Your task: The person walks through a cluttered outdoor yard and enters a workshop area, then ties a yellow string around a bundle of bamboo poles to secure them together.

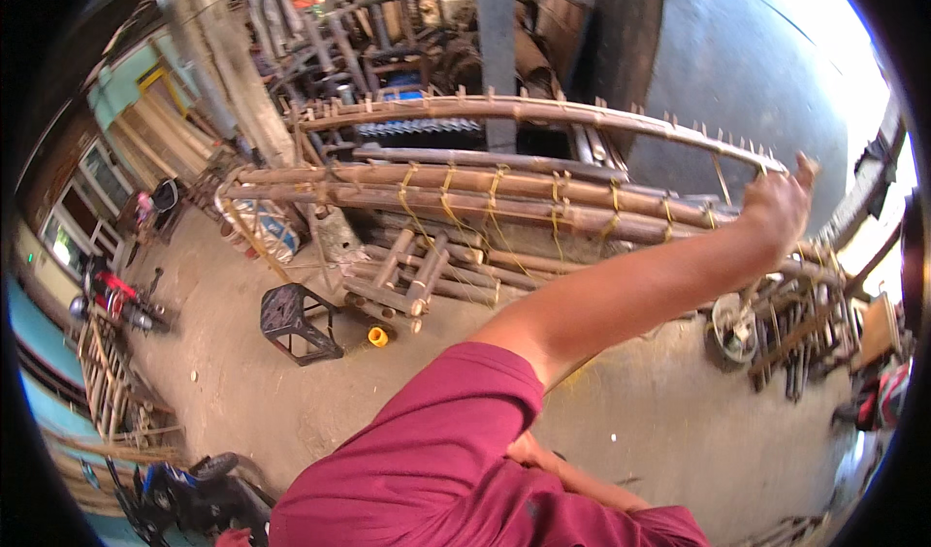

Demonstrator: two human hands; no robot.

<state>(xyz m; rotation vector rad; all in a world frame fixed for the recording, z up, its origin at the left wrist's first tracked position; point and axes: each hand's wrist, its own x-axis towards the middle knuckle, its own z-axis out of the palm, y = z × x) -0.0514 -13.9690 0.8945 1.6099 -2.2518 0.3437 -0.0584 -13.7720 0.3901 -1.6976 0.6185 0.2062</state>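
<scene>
At the far left of the yard a red motorbike (109, 295) stands by a wall, and a blue one (179, 494) lies nearer to you at the lower edge. A dark plastic stool (296, 322) sits on the concrete floor (659, 421), with a small yellow roll (377, 336) just beside it and a loose heap of short bamboo pieces (407, 280) beyond.

Across the middle runs the bamboo frame (465, 193): thick poles lashed with yellow cord (448, 198), and above them a long curved bamboo rail (504, 111) set with small pegs, arching away to the right.

Your left hand is hidden below, behind the maroon sleeve (436, 450); only a strip of forearm shows, so I cannot tell how its fingers stand.

Your right hand (776, 208) reaches far out to the right end of the frame, where the curved rail comes down to the poles. Its fingers are curled at the bamboo there, one raised; whether they truly grip it I cannot tell.

You seem to be steadying or checking that end. The next move likely calls for a firm hold on the rail before pulling or binding.
</scene>
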